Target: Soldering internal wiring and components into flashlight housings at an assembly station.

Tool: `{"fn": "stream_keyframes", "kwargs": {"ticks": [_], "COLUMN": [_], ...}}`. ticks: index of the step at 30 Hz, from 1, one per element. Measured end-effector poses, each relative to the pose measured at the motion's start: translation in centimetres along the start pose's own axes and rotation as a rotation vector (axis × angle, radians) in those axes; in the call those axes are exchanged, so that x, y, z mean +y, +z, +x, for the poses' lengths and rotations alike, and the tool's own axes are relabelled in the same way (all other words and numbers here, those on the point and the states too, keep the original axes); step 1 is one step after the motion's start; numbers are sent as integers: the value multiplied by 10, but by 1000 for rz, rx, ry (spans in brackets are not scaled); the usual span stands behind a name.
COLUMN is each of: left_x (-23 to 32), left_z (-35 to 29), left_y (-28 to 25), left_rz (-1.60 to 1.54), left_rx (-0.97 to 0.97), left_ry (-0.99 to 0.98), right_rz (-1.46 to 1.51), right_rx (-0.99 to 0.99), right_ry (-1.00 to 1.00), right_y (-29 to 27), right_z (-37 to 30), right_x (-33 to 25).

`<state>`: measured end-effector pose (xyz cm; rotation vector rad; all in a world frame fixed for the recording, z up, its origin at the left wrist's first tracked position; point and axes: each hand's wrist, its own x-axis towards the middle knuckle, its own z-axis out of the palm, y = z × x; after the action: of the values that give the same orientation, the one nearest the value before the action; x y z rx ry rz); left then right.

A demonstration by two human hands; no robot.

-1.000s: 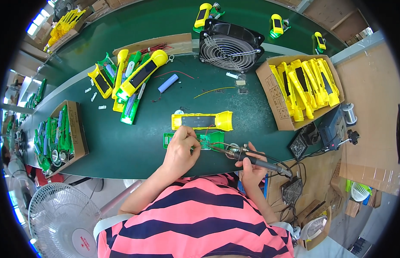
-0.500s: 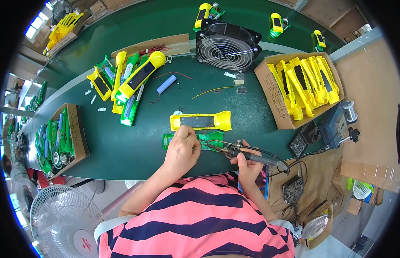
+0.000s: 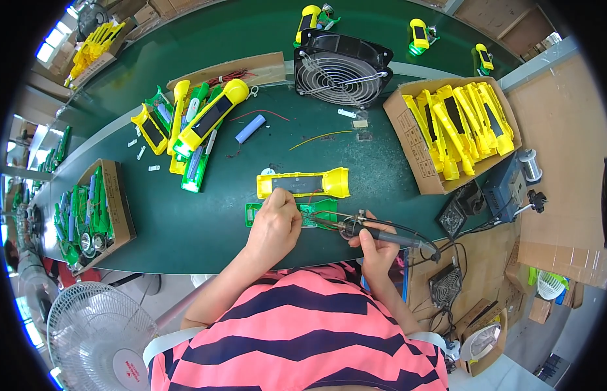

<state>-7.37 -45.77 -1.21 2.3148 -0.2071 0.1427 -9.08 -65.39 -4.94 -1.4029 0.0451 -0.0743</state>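
Note:
A green flashlight housing half (image 3: 327, 208) lies on the table in front of me, with a yellow housing half (image 3: 336, 182) just behind it. My left hand (image 3: 275, 221) is closed in a pinch over the left part of the green half; what its fingertips hold is hidden. In my right hand (image 3: 375, 244) is a soldering iron (image 3: 385, 237), gripped by its dark handle. A thin metal tube runs along the iron, and its tip points left into the green half, close to my left fingertips. Thin wires show around the tip.
A carton (image 3: 417, 153) of yellow housings stands at the right, beside a blue soldering station (image 3: 505, 189) and a solder spool (image 3: 530, 167). Behind are a black fan (image 3: 342, 77), a blue battery cell (image 3: 251, 129) and piled flashlights (image 3: 212, 116). Another carton (image 3: 124, 208) with green parts is left.
Both hands keep nearly the same pose, with the iron's tip still at the green half. The whole view has shifted very slightly.

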Motion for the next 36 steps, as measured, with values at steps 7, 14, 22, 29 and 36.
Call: {"fn": "stream_keyframes", "kwargs": {"ticks": [7, 14, 22, 29, 36], "left_x": [1, 2, -19, -45, -20], "left_z": [2, 4, -24, -68, -28], "left_y": [0, -3, -14, -45, -19], "left_rz": [14, 41, -45, 705, 344], "left_rx": [-16, -35, 244, -122, 151], "left_ry": [-16, 8, 154, 539, 622], "right_rz": [-63, -62, -20, 19, -28], "right_rx": [-21, -8, -9, 25, -58], "right_ry": [-74, -46, -53, -15, 52], "right_y": [-10, -11, -13, -11, -14], "right_z": [6, 0, -1, -2, 1], "right_x": [-3, -3, -9, -7, -9]}}
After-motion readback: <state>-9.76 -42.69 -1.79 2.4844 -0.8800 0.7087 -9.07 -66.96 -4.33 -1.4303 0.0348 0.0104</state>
